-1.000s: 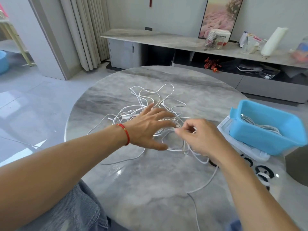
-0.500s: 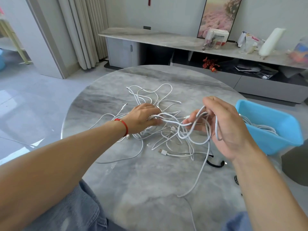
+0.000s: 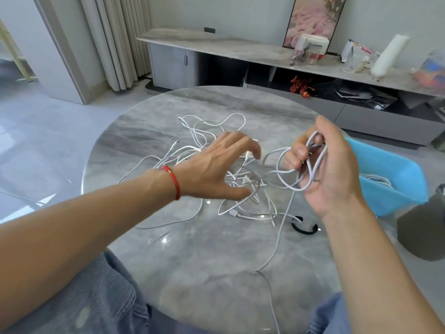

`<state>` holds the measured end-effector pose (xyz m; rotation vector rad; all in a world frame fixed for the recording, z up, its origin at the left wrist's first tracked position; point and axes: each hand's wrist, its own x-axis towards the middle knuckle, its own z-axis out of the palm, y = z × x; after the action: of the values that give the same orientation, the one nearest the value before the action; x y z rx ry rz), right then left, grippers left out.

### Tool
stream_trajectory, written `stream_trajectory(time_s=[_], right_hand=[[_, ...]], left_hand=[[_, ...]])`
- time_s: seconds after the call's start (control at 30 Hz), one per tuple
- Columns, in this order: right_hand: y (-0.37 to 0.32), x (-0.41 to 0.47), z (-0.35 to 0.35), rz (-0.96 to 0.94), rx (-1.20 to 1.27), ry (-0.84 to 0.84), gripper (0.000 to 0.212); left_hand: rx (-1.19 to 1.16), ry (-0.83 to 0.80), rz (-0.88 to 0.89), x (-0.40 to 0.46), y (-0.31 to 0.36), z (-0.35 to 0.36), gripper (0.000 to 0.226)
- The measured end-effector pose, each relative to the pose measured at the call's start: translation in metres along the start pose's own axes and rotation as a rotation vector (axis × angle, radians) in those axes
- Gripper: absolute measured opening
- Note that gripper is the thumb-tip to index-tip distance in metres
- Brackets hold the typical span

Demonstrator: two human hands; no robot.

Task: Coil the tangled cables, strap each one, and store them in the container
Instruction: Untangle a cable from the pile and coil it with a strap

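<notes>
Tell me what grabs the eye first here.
The white cable tangle sprawled mid-table, with the left hand spread open above it. Just right, the right hand grips a few lifted loops. A blue container sits at the table's right edge, cable already inside.

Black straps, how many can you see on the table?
1. A black curved strap lies on the grey marble round table, just near the white tangled cables, below the right hand. More may be hidden behind that arm.

A round grey marble table (image 3: 192, 261) bears tangled white cables (image 3: 204, 153), a black strap (image 3: 304, 231) and a blue container (image 3: 395, 189).
</notes>
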<state>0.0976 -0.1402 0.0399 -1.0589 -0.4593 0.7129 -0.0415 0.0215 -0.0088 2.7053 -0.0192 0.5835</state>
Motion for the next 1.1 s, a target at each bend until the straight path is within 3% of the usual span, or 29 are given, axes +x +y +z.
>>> stream_trajectory(time_s=[0.1, 0.2, 0.37, 0.43, 0.6, 0.7, 0.77, 0.83, 0.87, 0.9, 1.0, 1.1], right_hand=[[-0.004, -0.003, 0.001, -0.004, 0.188, -0.039, 0.044], [-0.008, -0.002, -0.006, 0.021, 0.275, -0.07, 0.042], [-0.004, 0.005, -0.021, 0.002, -0.457, 0.103, 0.019], [0.003, 0.003, -0.021, 0.069, -0.691, 0.012, 0.01], [0.009, -0.008, -0.002, 0.234, -1.058, -0.435, 0.033], [0.002, -0.012, 0.004, 0.107, -1.394, -0.402, 0.045], [0.0, -0.012, 0.007, 0.065, -1.247, -0.382, 0.056], [0.005, -0.011, 0.009, 0.073, -0.805, -0.388, 0.04], [0.01, -0.01, 0.01, 0.033, -0.703, -0.355, 0.029], [0.016, -0.009, 0.01, -0.048, -0.717, -0.293, 0.022], [0.025, -0.003, 0.006, -0.294, -0.889, -0.119, 0.034], [0.02, 0.004, 0.0, -0.315, -0.706, -0.014, 0.037]], left_hand=[[0.015, 0.136, 0.067, 0.011, 0.017, 0.01, 0.021], [0.03, 0.104, 0.0, 0.018, 0.015, 0.011, 0.019], [-0.158, 0.161, -0.262, 0.012, 0.006, -0.002, 0.02], [-0.256, 0.201, -0.388, 0.009, 0.002, -0.011, 0.021], [-0.28, 0.321, -0.431, 0.01, 0.004, -0.024, 0.021], [-0.176, 0.368, -0.344, 0.014, 0.008, -0.031, 0.017], [-0.098, 0.298, -0.265, 0.016, 0.012, -0.032, 0.016], [-0.085, 0.216, -0.211, 0.015, 0.013, -0.029, 0.016], [-0.101, 0.195, -0.207, 0.014, 0.012, -0.028, 0.016], [-0.128, 0.18, -0.219, 0.013, 0.01, -0.028, 0.018], [-0.24, 0.094, -0.283, 0.009, 0.001, -0.03, 0.018], [-0.383, -0.046, -0.341, 0.001, -0.01, -0.028, 0.015]])
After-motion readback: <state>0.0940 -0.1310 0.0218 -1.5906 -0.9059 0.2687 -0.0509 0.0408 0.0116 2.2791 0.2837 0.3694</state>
